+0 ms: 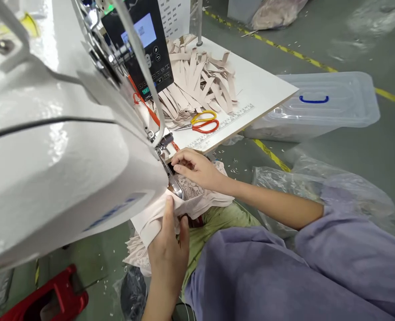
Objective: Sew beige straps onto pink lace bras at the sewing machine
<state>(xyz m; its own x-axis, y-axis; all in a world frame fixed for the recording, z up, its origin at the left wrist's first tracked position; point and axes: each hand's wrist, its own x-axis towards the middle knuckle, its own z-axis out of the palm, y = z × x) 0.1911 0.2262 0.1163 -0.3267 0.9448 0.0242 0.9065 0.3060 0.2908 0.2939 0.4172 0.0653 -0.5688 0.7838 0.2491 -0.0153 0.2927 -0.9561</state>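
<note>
A white sewing machine (84, 178) fills the left of the head view. Its narrow metal arm end (177, 189) pokes into a pale pink garment with lace (189, 187). My left hand (167, 249) grips the garment's smooth pale edge just below that metal end, index finger stretched along the cloth and thumb opposite. Beyond the metal end, my right hand (200, 169) is closed, fingers curled and thumb near the index finger beside the needle area. What lies between those fingertips is hidden. More lace cloth (137, 254) hangs beneath the machine.
On the white table (257, 84) lie a heap of pale pink strips (197, 80) and scissors (204, 122) with yellow and red handles. A control panel (144, 49) stands beside them. A lidded clear bin (331, 98), plastic bags (318, 191) and a red plastic object (57, 294) are on the floor.
</note>
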